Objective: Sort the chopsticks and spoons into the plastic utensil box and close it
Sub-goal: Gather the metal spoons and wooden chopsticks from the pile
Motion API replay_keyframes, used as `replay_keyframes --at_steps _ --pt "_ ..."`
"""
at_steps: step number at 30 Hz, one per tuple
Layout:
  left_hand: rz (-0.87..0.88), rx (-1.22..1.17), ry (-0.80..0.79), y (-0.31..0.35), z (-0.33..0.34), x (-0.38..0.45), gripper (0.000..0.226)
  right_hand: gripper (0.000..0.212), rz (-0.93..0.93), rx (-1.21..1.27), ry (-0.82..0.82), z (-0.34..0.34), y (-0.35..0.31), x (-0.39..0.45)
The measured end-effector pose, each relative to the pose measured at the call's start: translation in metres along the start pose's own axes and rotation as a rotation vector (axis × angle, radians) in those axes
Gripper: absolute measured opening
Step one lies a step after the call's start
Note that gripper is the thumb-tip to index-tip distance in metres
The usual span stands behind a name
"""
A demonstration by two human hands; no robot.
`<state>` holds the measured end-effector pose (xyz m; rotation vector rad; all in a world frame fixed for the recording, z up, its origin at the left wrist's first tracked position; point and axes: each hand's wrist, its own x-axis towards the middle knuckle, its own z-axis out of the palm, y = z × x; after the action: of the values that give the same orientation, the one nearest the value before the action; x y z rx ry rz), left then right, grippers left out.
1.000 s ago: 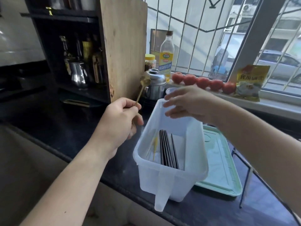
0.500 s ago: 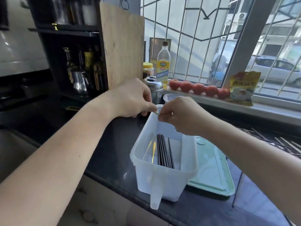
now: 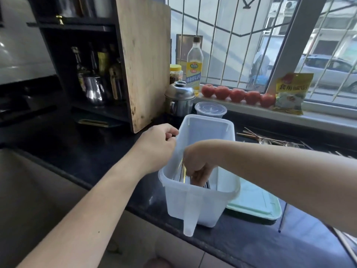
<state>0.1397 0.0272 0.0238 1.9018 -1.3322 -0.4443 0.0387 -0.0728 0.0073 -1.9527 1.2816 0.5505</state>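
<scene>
The translucent white plastic utensil box (image 3: pixel 199 200) stands at the near edge of the black stone desk (image 3: pixel 81 149), its spout-like front foot overhanging. A hard downward push could tip it off toward the person. The right hand (image 3: pixel 195 163) reaches down inside it, fingers curled among the dark chopsticks (image 3: pixel 206 184) and a gold-coloured utensil (image 3: pixel 184 174) lying on the bottom; whether they grip one I cannot tell, so a piece may fall crooked and mix the two kinds. The left hand (image 3: pixel 157 143), fingers curled, pinches the box's left rim; if that hold slackens, the box may slide. The pale green plastic lid (image 3: pixel 257 206) lies flat just right of the box. Farther right, loose brown chopsticks and steel spoons (image 3: pixel 270 140) wait on a dark rack, and they could roll off if grabbed carelessly.
</scene>
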Motion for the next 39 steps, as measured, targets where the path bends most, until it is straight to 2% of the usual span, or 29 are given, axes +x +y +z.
replay_keyframes --at_steps 2,4,6,10,13,16,18,19,22,26,29,32,34,36,39 --pt "0.005 0.019 0.025 0.002 -0.004 -0.002 0.028 0.02 -0.039 -0.118 0.089 -0.011 0.002 -0.011" --pt "0.018 0.052 0.07 0.006 -0.007 -0.004 0.032 0.014 -0.151 -0.224 0.284 -0.029 0.008 -0.027" --pt "0.055 0.087 0.134 0.015 -0.009 -0.008 0.034 0.011 -0.287 -0.215 0.502 -0.047 0.022 -0.043" --pt "0.218 0.078 0.258 0.059 0.004 -0.023 0.036 0.02 -0.487 0.142 0.902 -0.065 0.081 -0.073" --pt "0.367 -0.149 0.255 0.107 0.045 -0.041 0.036 0.018 -0.462 0.357 1.035 -0.053 0.142 -0.092" --pt "0.421 -0.34 -0.004 0.145 0.123 -0.057 0.036 0.018 -0.357 0.411 1.033 -0.025 0.214 -0.098" --pt "0.405 -0.258 -0.176 0.145 0.187 -0.058 0.032 0.021 -0.295 0.398 0.989 -0.003 0.261 -0.101" --pt "0.408 -0.137 -0.205 0.137 0.217 -0.055 0.032 0.023 -0.25 0.395 0.978 0.007 0.284 -0.104" --pt "0.491 0.295 -0.105 0.111 0.279 -0.045 0.033 0.021 -0.092 0.418 0.973 0.028 0.35 -0.12" --pt "0.714 0.448 0.118 0.113 0.304 -0.045 0.023 0.018 0.078 0.378 1.06 0.027 0.407 -0.133" --pt "0.713 0.56 0.146 0.111 0.306 -0.045 0.013 0.015 0.089 0.187 1.141 0.006 0.412 -0.113" --pt "0.622 0.591 0.128 0.105 0.304 -0.044 0.019 0.018 0.108 -0.065 1.162 -0.022 0.401 -0.073" --pt "0.6 0.565 0.118 0.105 0.303 -0.044 0.021 0.017 0.211 -0.232 1.118 -0.035 0.392 -0.049" --pt "0.594 0.513 0.116 0.105 0.303 -0.041 0.024 0.015 0.328 -0.282 1.063 -0.041 0.384 -0.037" --pt "0.601 0.431 0.129 0.102 0.303 -0.041 0.031 0.008 0.369 -0.229 1.032 -0.046 0.376 -0.034"
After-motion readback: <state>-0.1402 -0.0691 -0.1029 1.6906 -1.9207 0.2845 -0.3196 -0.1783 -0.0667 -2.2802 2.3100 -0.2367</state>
